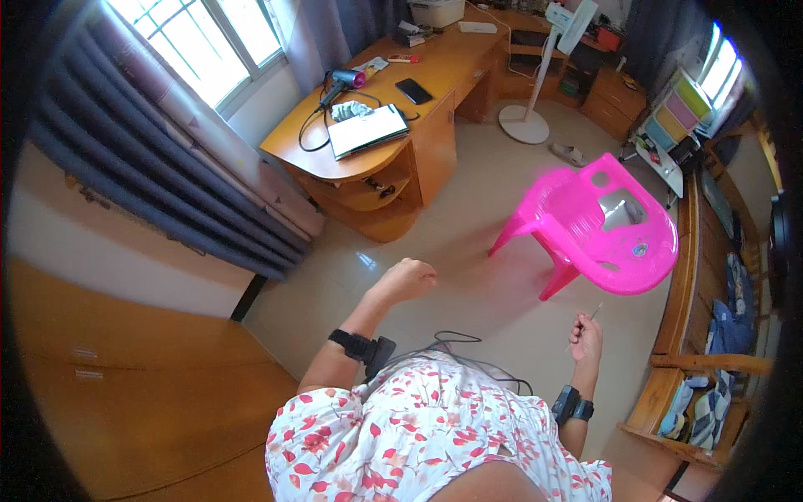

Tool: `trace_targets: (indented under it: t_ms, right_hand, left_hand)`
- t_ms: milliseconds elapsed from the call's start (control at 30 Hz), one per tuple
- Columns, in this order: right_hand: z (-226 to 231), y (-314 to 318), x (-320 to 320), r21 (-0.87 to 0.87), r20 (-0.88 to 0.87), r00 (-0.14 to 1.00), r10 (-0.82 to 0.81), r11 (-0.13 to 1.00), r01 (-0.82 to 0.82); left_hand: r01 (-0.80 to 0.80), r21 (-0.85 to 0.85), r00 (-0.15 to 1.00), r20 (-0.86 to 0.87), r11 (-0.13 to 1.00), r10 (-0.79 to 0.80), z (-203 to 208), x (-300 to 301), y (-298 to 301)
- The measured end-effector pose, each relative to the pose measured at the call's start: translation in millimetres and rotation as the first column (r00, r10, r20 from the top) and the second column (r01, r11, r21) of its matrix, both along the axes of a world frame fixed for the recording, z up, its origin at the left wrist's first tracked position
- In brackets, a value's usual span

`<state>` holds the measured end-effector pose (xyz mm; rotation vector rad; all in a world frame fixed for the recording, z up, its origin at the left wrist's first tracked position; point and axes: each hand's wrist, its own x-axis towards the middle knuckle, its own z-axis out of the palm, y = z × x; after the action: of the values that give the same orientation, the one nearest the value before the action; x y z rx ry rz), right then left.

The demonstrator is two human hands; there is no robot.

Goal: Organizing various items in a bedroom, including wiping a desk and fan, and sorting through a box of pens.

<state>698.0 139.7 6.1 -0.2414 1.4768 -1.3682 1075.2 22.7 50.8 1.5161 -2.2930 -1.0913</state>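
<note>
My left hand (407, 279) is held out over the floor with its fingers curled in. Whatever may be inside it is hidden. My right hand (585, 338) pinches a thin, pointed metal tool (596, 310), its tip aimed up and away; its exact kind is too small to tell. Just beyond that hand stands a bright pink plastic chair (619, 259) with a cut-out back and a small sticker. Both wrists wear black straps with devices. A dark cable (456, 338) loops in front of my flowered clothing.
A curved wooden desk (293, 144) at the far left bears a hair dryer (347, 79), a notebook (368, 131) and a phone (414, 90). Behind the chair are a white standing fan (525, 124) and a slipper (568, 154). Wooden furniture (682, 276) lines the right.
</note>
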Motion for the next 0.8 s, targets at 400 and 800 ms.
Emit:
trace_targets:
  t_ms: [400, 800]
  right_hand:
    - [21, -162, 32, 0.028, -0.040, 0.960, 0.276, 0.961, -0.275]
    - [30, -375, 50, -0.080, -0.078, 0.868, 0.490, 0.865, -0.495]
  left_hand:
    - [-0.528, 0.303, 0.715, -0.346, 0.793, 0.608, -18, 31, -102]
    - [-0.788, 0.385, 0.304, -0.437, 0.481, 0.847, -15, 76, -223]
